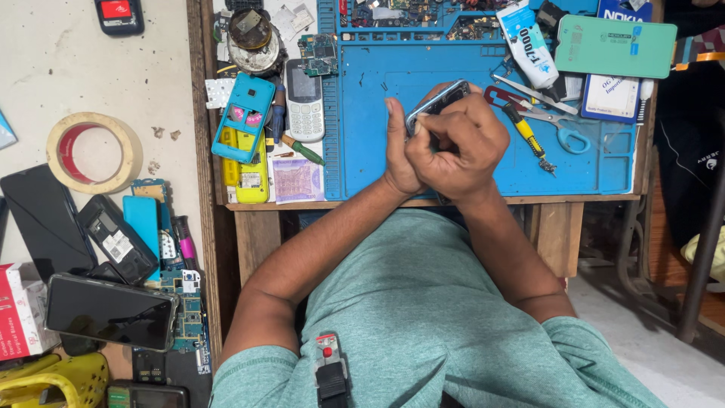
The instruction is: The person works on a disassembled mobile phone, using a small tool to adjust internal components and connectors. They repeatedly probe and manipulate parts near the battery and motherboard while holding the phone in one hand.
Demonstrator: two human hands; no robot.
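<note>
Over the blue silicone mat (377, 166), both hands, left hand (400, 151) and right hand (464, 147), clench a glossy slim phone (438, 102); scissors (551, 121) and a yellow-handled screwdriver (525, 132) lie just beside.

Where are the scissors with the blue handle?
In the head view, the scissors lie on the right part of the blue mat, just right of the yellow screwdriver and below the glue tube.

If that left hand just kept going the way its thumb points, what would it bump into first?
Probably only bare blue mat at first. The left hand points up the picture, and the first clutter in that line seems to be the circuit parts in the mat's top trays.
</note>
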